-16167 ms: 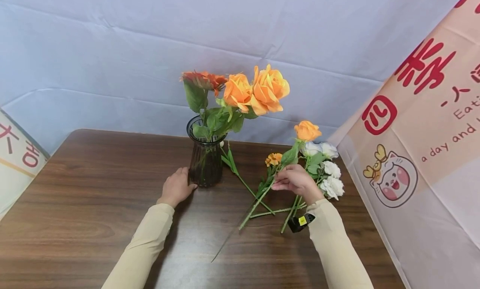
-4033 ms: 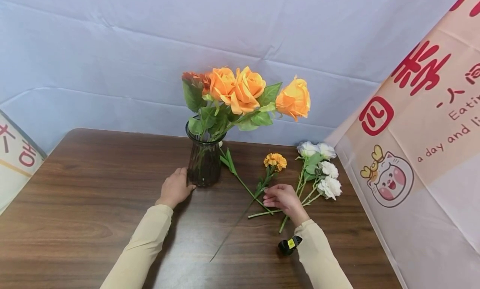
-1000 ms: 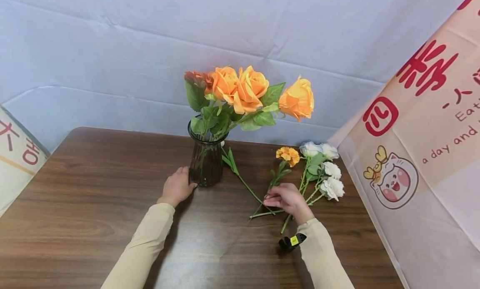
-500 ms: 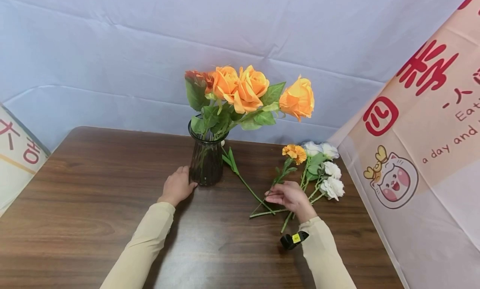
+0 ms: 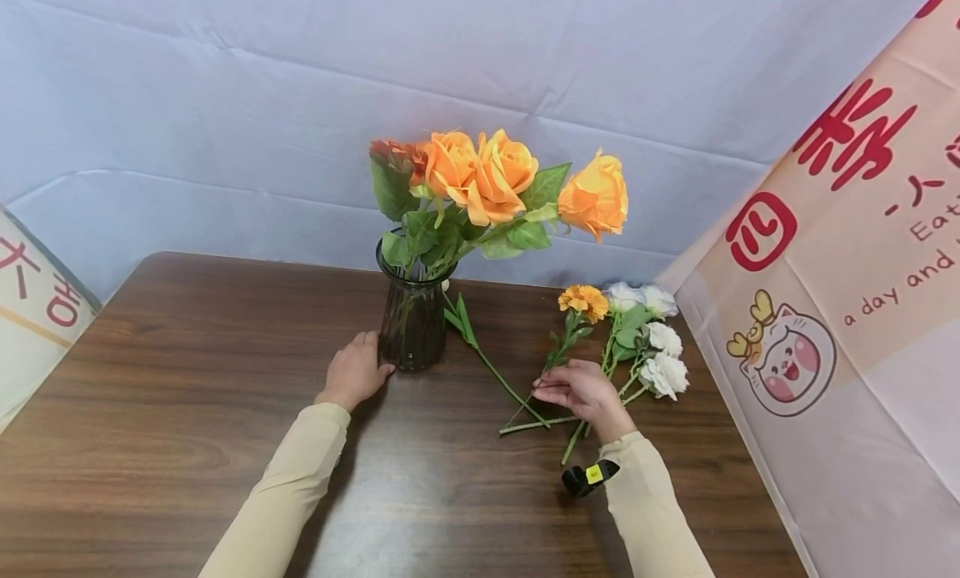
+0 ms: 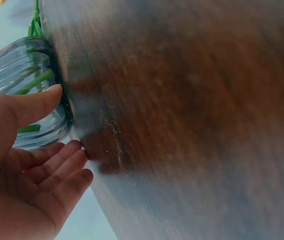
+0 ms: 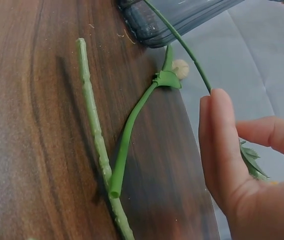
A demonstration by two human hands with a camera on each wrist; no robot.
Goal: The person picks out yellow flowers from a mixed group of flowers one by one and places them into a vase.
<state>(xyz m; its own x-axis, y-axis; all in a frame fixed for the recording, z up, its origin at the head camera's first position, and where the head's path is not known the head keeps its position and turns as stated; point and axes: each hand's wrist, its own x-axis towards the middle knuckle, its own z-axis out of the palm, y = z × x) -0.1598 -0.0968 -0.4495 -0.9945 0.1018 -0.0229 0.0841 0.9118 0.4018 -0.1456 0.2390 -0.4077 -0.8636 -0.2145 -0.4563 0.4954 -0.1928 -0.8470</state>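
Observation:
My left hand (image 5: 354, 372) steadies a dark ribbed glass vase (image 5: 412, 332) at its base. In the left wrist view the thumb lies against the glass, the fingers bent on its other side. The vase bears a red-orange flower (image 5: 393, 155) and several orange roses (image 5: 504, 178), one leaning right. My right hand (image 5: 583, 392) pinches the thin stem of a small ruffled orange flower (image 5: 583, 303), tilted with its head to the back right. In the right wrist view, that stem (image 7: 186, 47) runs up beyond the fingertips, seen in front of the vase's base.
A green stem (image 5: 495, 374) with a pale bud lies right of the vase. White flowers (image 5: 663, 374) and pale blue-white roses (image 5: 636, 299) lie by the right wall, their stems crossing near my right hand. A black wrist camera (image 5: 588, 478) sits at my right sleeve.
The third orange rose, earlier in my right hand, now stands in the vase. The small orange flower has been picked up and swung rightward, then slightly back left. My left hand stays put.

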